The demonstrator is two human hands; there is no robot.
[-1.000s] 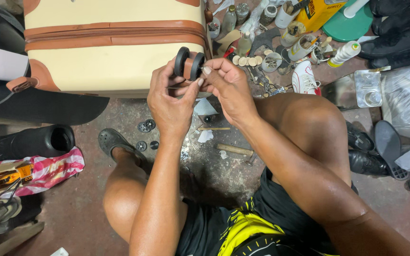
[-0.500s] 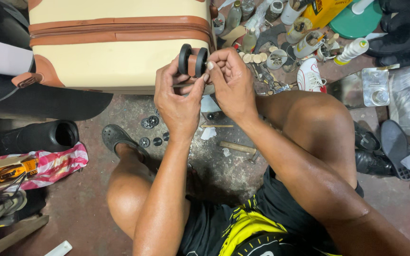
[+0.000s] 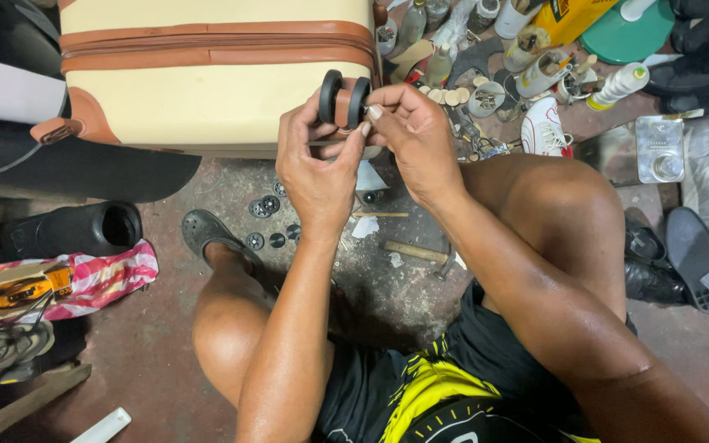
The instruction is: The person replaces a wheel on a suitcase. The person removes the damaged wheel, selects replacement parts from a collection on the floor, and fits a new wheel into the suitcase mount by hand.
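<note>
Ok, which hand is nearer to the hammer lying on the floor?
Left. The left hand is at the suitcase wheel, its wrist lying closest above the hammer. The right hand pinches at the same wheel, higher in the head view and slightly farther off.

The suitcase [image 3: 207, 90] was cream with tan-brown trim, its twin wheel [image 3: 343, 97] black, the shorts [image 3: 420, 394] black with yellow streaks, the cloth [image 3: 100, 275] pink-and-white striped, the boot [image 3: 75, 230] black, and the floor [image 3: 157, 353] reddish-brown.

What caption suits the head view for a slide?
Both hands, left hand and right hand, grip a black double wheel at a cream suitcase corner.
</note>
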